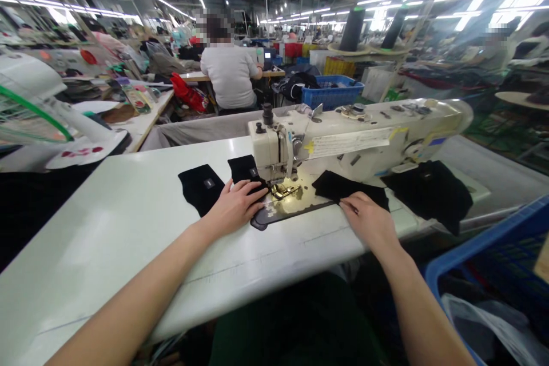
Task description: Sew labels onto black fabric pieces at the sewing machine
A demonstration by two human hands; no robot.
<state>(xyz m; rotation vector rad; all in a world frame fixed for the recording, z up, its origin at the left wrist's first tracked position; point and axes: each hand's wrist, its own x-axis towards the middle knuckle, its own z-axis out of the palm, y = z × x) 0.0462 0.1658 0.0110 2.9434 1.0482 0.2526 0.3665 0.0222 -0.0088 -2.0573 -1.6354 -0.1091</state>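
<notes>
- No wording legible anywhere; marks noted by place only.
- Sewing machine (373, 123): long pale paper strip (349, 143) along the side of its arm, lines of writing, too blurred to read.
- Same machine, toward its right end: small blue panel (438, 141); no characters made out.
- Leftmost black piece (195, 187): small grey label (209, 184), pale mark on it, unreadable.
- Black piece by the needle (240, 167): similar small tag (253, 172), unreadable.
- Rightmost black piece (437, 193): tiny pale mark, too small to tell.

At a sewing machine (377, 124), left hand (234, 206) rests on one black fabric piece (241, 166); right hand (369, 220) pinches another piece (343, 186).
</notes>
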